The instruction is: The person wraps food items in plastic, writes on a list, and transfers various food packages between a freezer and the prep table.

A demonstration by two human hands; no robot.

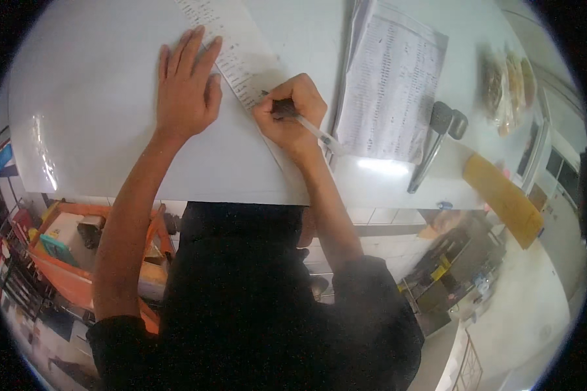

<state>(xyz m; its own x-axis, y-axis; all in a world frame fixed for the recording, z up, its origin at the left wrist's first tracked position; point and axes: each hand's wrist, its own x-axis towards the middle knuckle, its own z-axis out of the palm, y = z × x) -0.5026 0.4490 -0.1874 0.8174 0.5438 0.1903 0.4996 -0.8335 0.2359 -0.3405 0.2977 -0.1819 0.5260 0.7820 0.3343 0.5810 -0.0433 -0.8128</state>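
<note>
My left hand [186, 91] lies flat with its fingers extended on a large pale grey-white sheet [91, 117]. Its fingertips reach a long white strip of paper [251, 49] that runs diagonally and carries rows of handwriting. My right hand [293, 114] is closed around a pen [321, 135] with a clear barrel and a dark grip. The pen's tip is at the written rows on the strip, and the right hand rests on the paper. Just right of that hand lies a stack of printed sheets [391, 85].
Scissors with black handles [441, 120] lie beside the printed stack. A clear plastic bag [510, 91] with unclear contents sits farther right. A yellow flat piece [504, 199] lies near the table's right edge. Below the table at left stands an orange crate [65, 277] with objects inside.
</note>
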